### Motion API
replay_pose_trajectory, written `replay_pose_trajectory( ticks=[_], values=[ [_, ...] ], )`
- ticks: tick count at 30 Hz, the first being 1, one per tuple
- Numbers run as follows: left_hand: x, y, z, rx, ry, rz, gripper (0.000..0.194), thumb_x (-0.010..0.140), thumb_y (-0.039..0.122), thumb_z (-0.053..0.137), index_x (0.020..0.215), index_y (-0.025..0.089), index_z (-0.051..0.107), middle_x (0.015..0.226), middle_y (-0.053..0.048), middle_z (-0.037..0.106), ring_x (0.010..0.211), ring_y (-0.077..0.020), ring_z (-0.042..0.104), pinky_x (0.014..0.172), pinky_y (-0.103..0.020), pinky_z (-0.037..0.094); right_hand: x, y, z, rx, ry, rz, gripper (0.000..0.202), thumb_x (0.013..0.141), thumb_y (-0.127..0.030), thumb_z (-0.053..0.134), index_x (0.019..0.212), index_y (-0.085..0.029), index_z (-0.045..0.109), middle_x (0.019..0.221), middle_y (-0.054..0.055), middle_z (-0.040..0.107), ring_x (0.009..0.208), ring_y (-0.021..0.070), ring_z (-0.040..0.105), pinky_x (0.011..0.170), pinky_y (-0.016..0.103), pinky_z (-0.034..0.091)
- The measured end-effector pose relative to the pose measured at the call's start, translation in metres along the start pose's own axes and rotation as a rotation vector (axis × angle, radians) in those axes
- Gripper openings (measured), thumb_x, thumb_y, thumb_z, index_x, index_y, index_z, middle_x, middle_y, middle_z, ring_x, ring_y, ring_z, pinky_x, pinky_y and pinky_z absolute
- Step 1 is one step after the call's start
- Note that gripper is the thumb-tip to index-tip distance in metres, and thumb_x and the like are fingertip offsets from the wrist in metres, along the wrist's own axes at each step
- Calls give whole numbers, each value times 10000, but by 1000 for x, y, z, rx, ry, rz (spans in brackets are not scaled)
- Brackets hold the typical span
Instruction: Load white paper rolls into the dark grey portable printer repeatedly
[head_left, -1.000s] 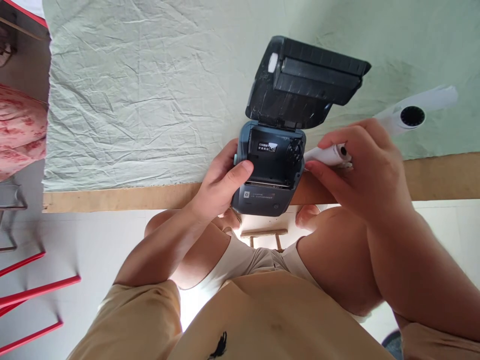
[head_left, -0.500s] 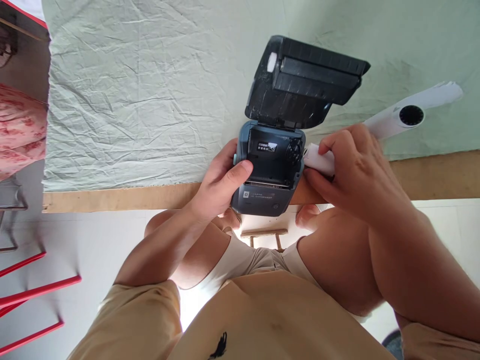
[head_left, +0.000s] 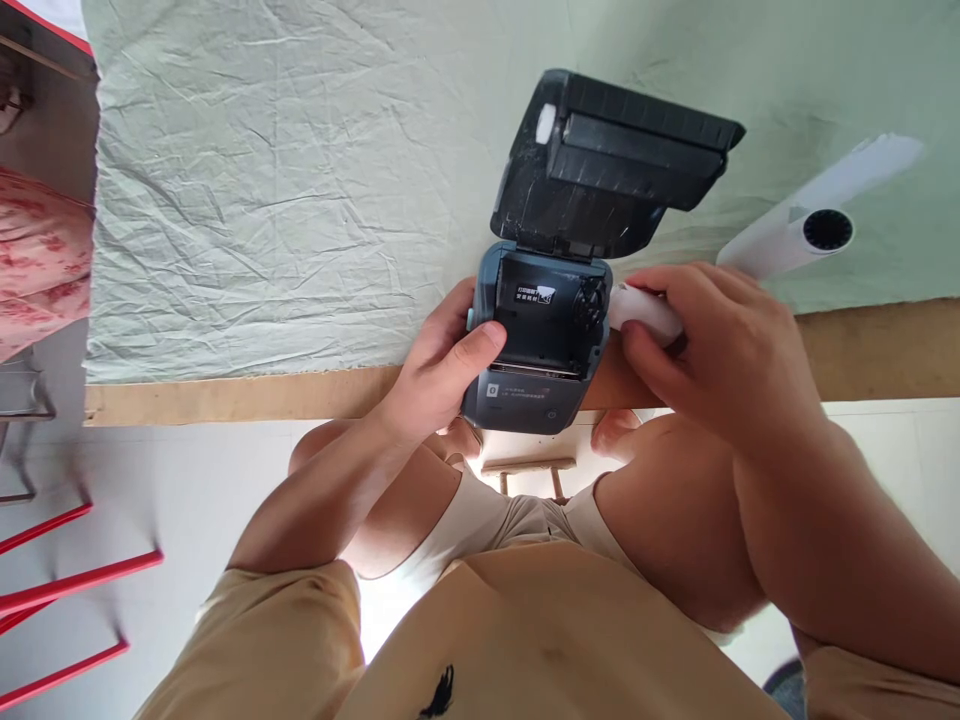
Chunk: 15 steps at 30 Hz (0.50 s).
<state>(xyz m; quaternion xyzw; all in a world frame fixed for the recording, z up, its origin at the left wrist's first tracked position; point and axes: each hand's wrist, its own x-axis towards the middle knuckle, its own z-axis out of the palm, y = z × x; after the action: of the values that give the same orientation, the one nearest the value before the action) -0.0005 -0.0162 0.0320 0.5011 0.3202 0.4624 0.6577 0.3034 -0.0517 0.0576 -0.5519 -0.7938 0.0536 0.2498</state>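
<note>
A dark label printer [head_left: 536, 400] is held at the table's front edge, its black lid [head_left: 600, 165] swung up and its paper bay exposed. My left hand [head_left: 450, 350] is closed around the printer's left side, thumb over the rim of the bay. Between the thumb and fingers of my right hand [head_left: 720, 340] is a white paper roll [head_left: 649, 312], its near end right by the printer's right side. Whether roll and printer touch I cannot tell. Behind my right hand lies a larger white roll with a black core [head_left: 784, 235], a loose strip stretching to the upper right.
A pale green cloth [head_left: 285, 200] covers the table, with a bare wooden edge [head_left: 247, 398] along the front. Red metal bars [head_left: 82, 580] and a red patterned fabric [head_left: 45, 260] are at the left. My legs are below the table edge.
My right hand has shifted slightly right and turned with the small white roll. The larger roll's loose strip has swung upward a little. My left hand and the printer are nearly still.
</note>
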Motion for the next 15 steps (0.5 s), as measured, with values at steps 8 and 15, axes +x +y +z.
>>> replay_pose_trajectory(
  ticks=[8, 15],
  values=[
    [0, 3, 1, 13, -17, 2, 549, 1093, 786, 909, 1295, 276, 922, 1120, -71, 885, 992, -285, 852, 871, -412, 742, -3, 4, 10, -97, -62, -126, 377, 1241, -384, 653, 1584, -267, 758, 1409, 173, 885, 1153, 409, 841, 876, 529, 613],
    [1, 3, 1, 29, -29, 20, 505, 1131, 751, 877, 1324, 288, 938, 1111, -58, 880, 859, -232, 787, 873, -401, 744, -2, 1, 4, 138, 49, 40, 424, 1323, -394, 590, 1732, -315, 672, 1329, 110, 908, 1108, 316, 890, 933, 484, 727]
  ],
)
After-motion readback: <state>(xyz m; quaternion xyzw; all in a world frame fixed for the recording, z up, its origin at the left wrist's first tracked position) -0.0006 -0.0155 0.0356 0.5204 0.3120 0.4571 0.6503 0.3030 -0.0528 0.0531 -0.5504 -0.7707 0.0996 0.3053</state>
